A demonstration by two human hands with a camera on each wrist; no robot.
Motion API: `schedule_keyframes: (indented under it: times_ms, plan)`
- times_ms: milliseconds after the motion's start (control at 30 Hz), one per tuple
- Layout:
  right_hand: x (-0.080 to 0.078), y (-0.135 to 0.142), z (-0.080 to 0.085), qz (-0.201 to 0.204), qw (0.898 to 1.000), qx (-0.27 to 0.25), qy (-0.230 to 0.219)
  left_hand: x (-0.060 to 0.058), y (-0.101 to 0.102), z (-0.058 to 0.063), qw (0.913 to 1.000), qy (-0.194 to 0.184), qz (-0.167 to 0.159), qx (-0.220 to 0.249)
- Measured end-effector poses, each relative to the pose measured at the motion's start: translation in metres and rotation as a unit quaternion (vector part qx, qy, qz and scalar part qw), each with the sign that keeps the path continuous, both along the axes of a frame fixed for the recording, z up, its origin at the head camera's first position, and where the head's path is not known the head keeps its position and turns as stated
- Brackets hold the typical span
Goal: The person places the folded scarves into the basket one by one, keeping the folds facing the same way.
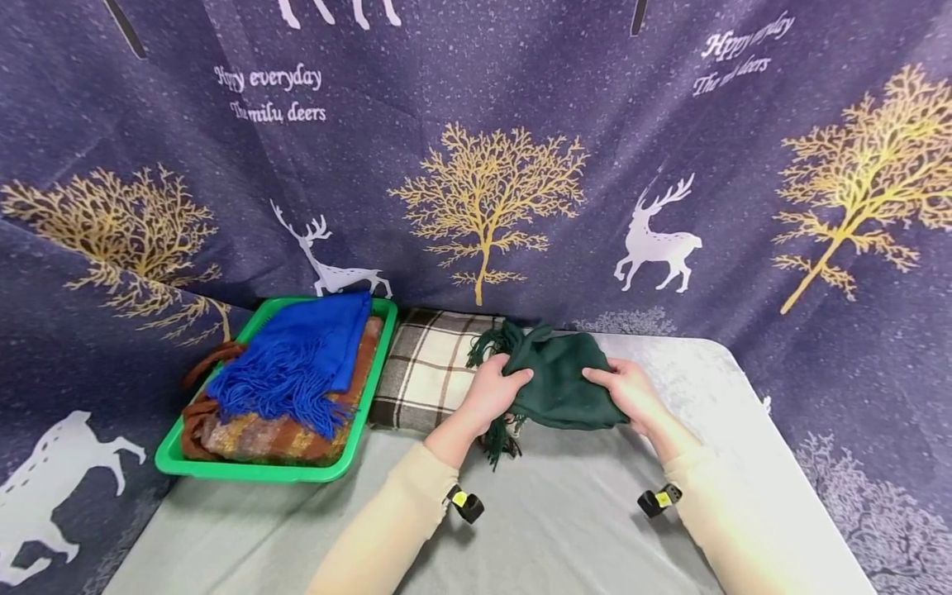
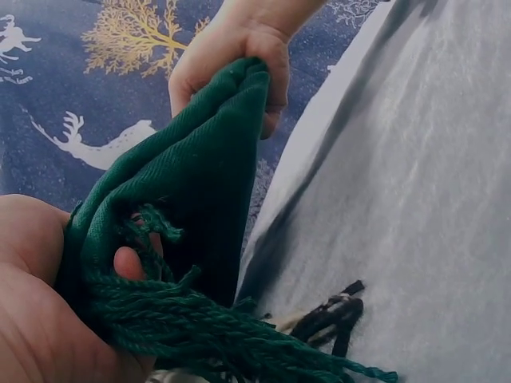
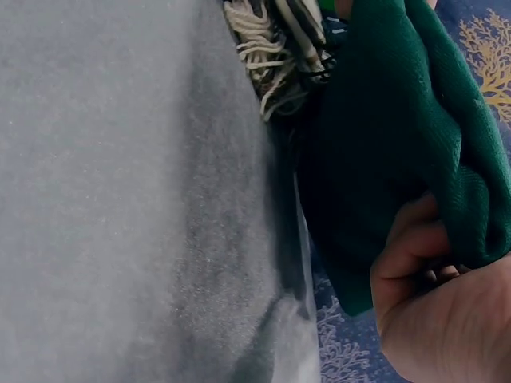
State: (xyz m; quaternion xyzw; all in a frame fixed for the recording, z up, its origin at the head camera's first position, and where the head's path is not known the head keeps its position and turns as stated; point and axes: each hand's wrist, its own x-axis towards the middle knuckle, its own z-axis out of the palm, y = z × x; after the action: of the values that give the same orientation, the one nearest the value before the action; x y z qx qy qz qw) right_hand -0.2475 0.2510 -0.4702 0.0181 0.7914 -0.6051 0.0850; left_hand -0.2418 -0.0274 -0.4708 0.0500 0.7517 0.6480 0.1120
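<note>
A folded dark green scarf [image 1: 568, 380] with twisted fringe is held up between both hands. My left hand [image 1: 497, 388] grips its fringed end; in the left wrist view a fingertip pokes out among the green fringe [image 2: 207, 319]. My right hand [image 1: 632, 392] pinches the opposite, folded end, thumb on top, and in the right wrist view its fingers [image 3: 407, 247] curl under the cloth. Just behind and left of the green scarf lies a folded plaid scarf [image 1: 431, 364] in cream, brown and black, partly covered from view. Its cream and dark fringe [image 3: 267, 60] shows beneath the green cloth.
At the left stands a green tray [image 1: 260, 473] holding a folded blue fringed scarf [image 1: 312, 339] on top of a brown and mustard cloth [image 1: 260, 438]. Part of a brown cloth hangs over the tray's left rim. A patterned curtain [image 1: 521, 83] rises behind the grey-covered table [image 1: 565, 529].
</note>
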Motion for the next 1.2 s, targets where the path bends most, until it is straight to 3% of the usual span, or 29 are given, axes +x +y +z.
schedule_keyframes:
  times_ms: [433, 767, 1200]
  plan:
    - [0.015, -0.003, 0.014, -0.014, 0.999, -0.036, 0.026, 0.010, -0.006, 0.011, 0.9993, 0.016, -0.021, 0.025]
    - [0.025, -0.010, 0.028, -0.013, 0.997, -0.056, 0.044, 0.018, -0.015, 0.021, 0.9985, 0.020, -0.009, 0.050]
    - [0.036, -0.025, 0.041, -0.004, 0.997, -0.044, 0.068, 0.029, -0.031, 0.037, 0.9971, 0.065, 0.000, 0.040]
